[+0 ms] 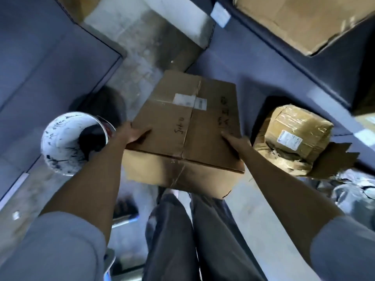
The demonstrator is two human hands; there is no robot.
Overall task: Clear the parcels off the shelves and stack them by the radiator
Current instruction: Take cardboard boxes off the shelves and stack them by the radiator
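Note:
A large brown cardboard parcel [182,128] with a white label and black handwriting is held in front of me, above my legs. My left hand [133,133] grips its near left corner and my right hand [236,141] grips its near right edge. A smaller tape-wrapped parcel [294,136] with a white label lies on the dark shelf [253,82] to the right, beside torn cardboard. Another brown box [300,19] sits on a higher shelf at the top right. No radiator is in view.
A white paint-stained bucket [69,145] stands on the floor at the left, close to my left forearm. A dark shelf surface [40,67] fills the left side. A strip of stained concrete floor [146,43] runs between the shelves. Crumpled plastic [349,191] lies at the right.

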